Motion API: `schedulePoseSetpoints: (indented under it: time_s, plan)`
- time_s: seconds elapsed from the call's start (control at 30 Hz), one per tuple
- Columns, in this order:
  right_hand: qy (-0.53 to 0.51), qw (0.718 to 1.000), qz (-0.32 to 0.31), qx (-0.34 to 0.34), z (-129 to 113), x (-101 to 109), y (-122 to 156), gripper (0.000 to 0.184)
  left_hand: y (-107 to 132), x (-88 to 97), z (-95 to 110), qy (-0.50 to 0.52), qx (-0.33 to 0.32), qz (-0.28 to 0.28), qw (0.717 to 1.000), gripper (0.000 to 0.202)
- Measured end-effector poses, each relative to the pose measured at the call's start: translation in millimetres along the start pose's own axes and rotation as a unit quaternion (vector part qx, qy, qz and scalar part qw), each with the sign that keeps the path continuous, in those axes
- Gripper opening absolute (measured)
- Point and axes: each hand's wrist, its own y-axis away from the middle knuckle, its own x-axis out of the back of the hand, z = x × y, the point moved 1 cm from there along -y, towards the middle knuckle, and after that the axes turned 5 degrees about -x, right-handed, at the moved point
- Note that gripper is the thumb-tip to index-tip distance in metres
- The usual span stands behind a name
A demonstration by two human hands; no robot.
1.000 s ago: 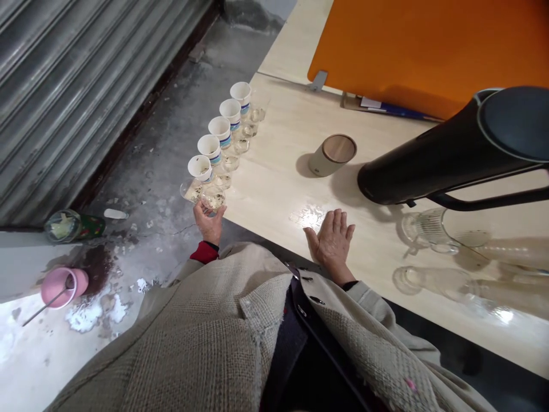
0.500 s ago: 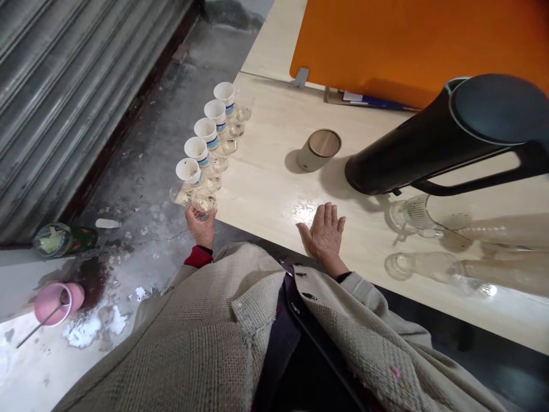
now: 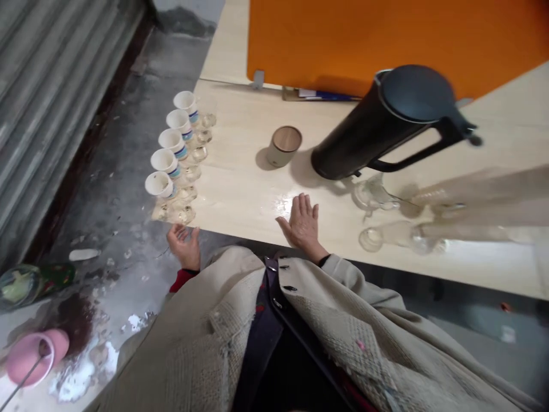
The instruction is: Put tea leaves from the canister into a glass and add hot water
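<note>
My left hand (image 3: 184, 245) hangs just off the table's near left corner, fingers loosely apart and holding nothing. Right above it stands a small clear glass (image 3: 183, 214) at the end of a row of glasses, beside a row of several white paper cups (image 3: 171, 146) along the left table edge. My right hand (image 3: 302, 223) lies flat on the pale wooden table (image 3: 240, 177), fingers spread, empty. A black thermos jug (image 3: 386, 123) stands just beyond it.
A small round beige tin (image 3: 283, 145) sits mid-table. Clear glass pitchers (image 3: 386, 197) and bottles (image 3: 398, 237) lie right of my right hand. An orange divider (image 3: 364, 40) stands behind. On the concrete floor are a pink cup (image 3: 30, 357) and a green container (image 3: 26, 283).
My left hand has let go of the glass at the corner and drawn back toward me. The view has swung right. My right hand stays flat on the table.
</note>
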Motion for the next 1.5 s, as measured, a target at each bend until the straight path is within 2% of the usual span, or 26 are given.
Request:
schedulePoseSetpoints:
  time_s: [0.07, 0.13, 0.2, 0.27, 0.4, 0.47, 0.57, 0.63, 0.73, 0.83, 0.9, 0.97, 1.03, 1.13, 1.2, 1.27, 1.33, 1.5]
  plan:
    - [-0.009, 1.0, -0.004, -0.003, -1.3, 1.9, -3.8, 0.093, 8.9, 2.9, 9.8, -0.027, -0.039, -0.052, 0.998, 0.048]
    - [-0.028, 1.0, -0.008, 0.0, -1.5, 3.1, -8.1, 0.094, 12.3, 0.6, 20.7, -0.031, -0.111, -0.121, 0.986, 0.03]
    - [-0.046, 0.999, -0.011, -0.003, -1.2, 4.4, -11.8, 0.095, 11.3, -7.7, 32.5, -0.018, -0.192, -0.175, 0.966, 0.024]
    - [-0.055, 0.998, -0.015, -0.008, -1.4, 6.5, -14.0, 0.096, 8.6, -21.8, 44.6, 0.006, -0.245, -0.229, 0.942, 0.019]
    - [-0.064, 0.998, -0.027, -0.004, -2.9, 12.9, -15.2, 0.098, 7.3, -65.2, 67.6, 0.022, -0.276, -0.357, 0.892, 0.023]
    - [-0.074, 0.997, -0.02, 0.0, -2.5, 15.7, -15.4, 0.097, 9.7, -93.3, 77.1, 0.017, -0.299, -0.399, 0.867, 0.027]
    - [-0.088, 0.996, -0.006, 0.007, 0.1, 16.7, -16.9, 0.097, 16.3, -138.2, 84.3, 0.012, -0.323, -0.435, 0.841, 0.035]
    - [-0.097, 0.995, -0.003, 0.011, 2.8, 15.5, -18.5, 0.096, 21.8, -163.5, 83.6, 0.019, -0.315, -0.446, 0.838, 0.042]
    - [-0.122, 0.992, 0.007, 0.016, 8.8, 15.8, -17.6, 0.089, 29.1, -184.8, 77.8, 0.011, -0.296, -0.46, 0.837, 0.05]
    - [-0.159, 0.986, 0.045, 0.023, 22.0, 28.5, -5.5, 0.068, 32.2, -187.5, 73.1, 0.014, -0.283, -0.463, 0.839, 0.054]
    - [-0.163, 0.982, 0.093, -0.002, 39.1, 47.4, 9.4, 0.056, 32.4, -185.5, 72.2, 0.016, -0.278, -0.463, 0.841, 0.056]
    - [-0.127, 0.977, 0.158, -0.071, 63.6, 72.3, 26.9, 0.05, 32.3, -184.1, 72.4, 0.01, -0.28, -0.463, 0.841, 0.057]
    - [-0.062, 0.959, 0.221, -0.164, 91.9, 97.6, 43.7, 0.048, 32.4, -184.2, 73.2, -0.001, -0.287, -0.46, 0.84, 0.056]
    - [0.028, 0.926, 0.245, -0.286, 129.2, 121.9, 61.3, 0.048, 32.5, -185.9, 74.0, -0.006, -0.289, -0.456, 0.842, 0.053]
    - [0.056, 0.917, 0.23, -0.322, 145.0, 125.9, 65.7, 0.045, 32.3, -186.9, 73.9, -0.004, -0.287, -0.453, 0.844, 0.051]
    - [0.059, 0.922, 0.206, -0.323, 153.6, 123.0, 64.8, 0.035, 31.6, -187.2, 73.5, 0.0, -0.287, -0.45, 0.845, 0.049]
    - [0.059, 0.929, 0.186, -0.315, 157.7, 118.2, 61.2, 0.032, 30.6, -186.7, 73.7, -0.003, -0.296, -0.449, 0.843, 0.048]
    - [0.086, 0.931, 0.185, -0.303, 163.4, 115.3, 57.4, 0.029, 28.5, -182.7, 78.8, -0.082, -0.333, -0.469, 0.814, 0.048]
